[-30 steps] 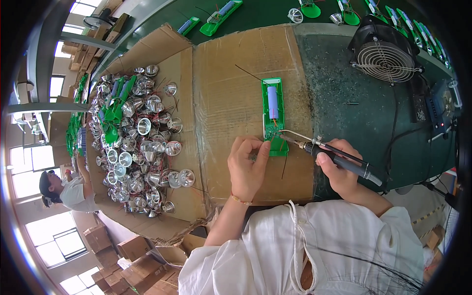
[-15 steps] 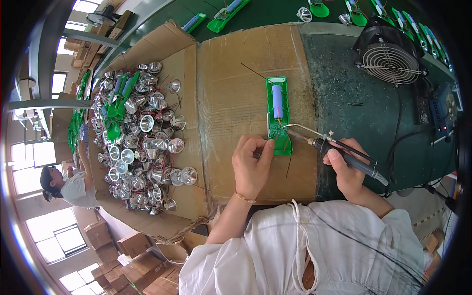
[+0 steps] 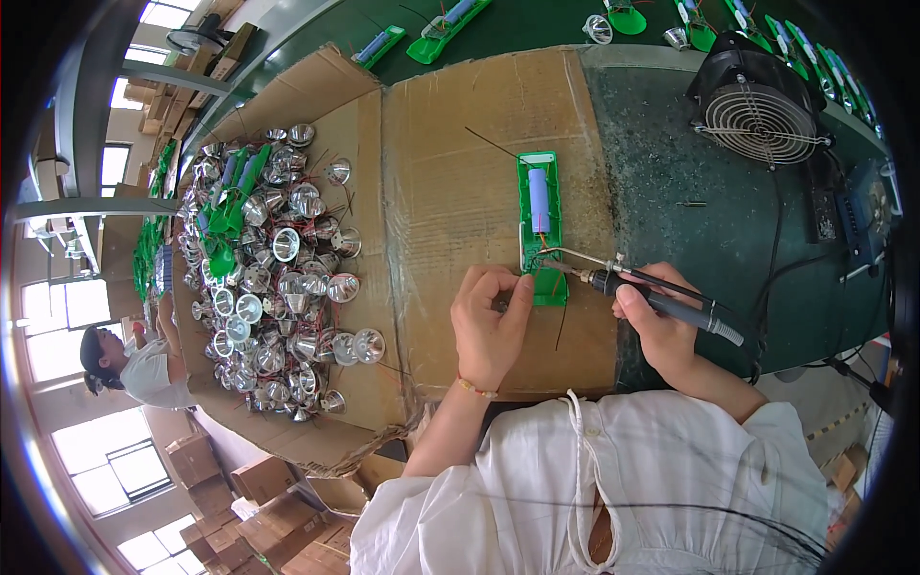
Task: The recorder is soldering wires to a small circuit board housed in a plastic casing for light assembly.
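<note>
On the brown cardboard sheet that covers part of our green desk, the green lamp housing lies open, its long side pointing away from us. Its lavender cylindrical battery sits in the upper half, and red wires run from the near end of it toward the green circuit board.

Our right hand has its grip closed around the soldering iron, whose tip and thin metal tube reach to the board; whether the tip touches it, we cannot tell. Our left hand rests at the housing's lower left edge, thumb and forefinger brought together; we cannot tell whether that grip pinches a wire or nothing.

As we judge it, the battery is already in place, while the wiring at the board looks only partway done. We see no reflector in this housing and no cover over it. To the left, a cardboard carton holds a heap of silver reflectors, with green housings on top. Along the far edge lie more battery-fitted housings, at least 2 with reflectors beside them, near the black fan.
</note>
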Demonstrator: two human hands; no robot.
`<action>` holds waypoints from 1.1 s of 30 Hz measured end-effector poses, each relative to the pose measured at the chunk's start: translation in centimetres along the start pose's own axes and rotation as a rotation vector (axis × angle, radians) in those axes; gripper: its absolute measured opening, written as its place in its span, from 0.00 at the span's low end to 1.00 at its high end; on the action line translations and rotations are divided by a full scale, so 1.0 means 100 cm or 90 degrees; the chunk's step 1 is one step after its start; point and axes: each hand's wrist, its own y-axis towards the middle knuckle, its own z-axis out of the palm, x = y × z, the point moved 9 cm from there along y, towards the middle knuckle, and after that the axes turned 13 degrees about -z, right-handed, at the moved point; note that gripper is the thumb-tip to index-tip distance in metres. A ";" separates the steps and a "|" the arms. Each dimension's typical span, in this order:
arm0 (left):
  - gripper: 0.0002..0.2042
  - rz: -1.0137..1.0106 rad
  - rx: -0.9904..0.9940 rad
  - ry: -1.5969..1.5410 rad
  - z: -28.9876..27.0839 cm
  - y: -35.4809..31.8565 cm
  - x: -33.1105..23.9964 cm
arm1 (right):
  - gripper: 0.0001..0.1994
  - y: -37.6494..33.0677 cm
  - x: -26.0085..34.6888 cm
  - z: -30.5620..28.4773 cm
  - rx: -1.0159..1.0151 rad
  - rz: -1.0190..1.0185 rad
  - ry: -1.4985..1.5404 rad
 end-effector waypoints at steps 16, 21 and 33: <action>0.07 -0.023 0.017 -0.018 0.000 0.004 0.004 | 0.08 0.002 0.011 -0.014 -0.057 -0.018 -0.001; 0.06 -0.044 0.016 -0.016 -0.001 0.007 0.006 | 0.08 0.006 0.012 -0.027 -0.066 -0.045 0.008; 0.10 0.036 0.070 0.145 0.056 0.193 -0.063 | 0.07 0.014 -0.013 -0.066 -0.162 0.027 -0.001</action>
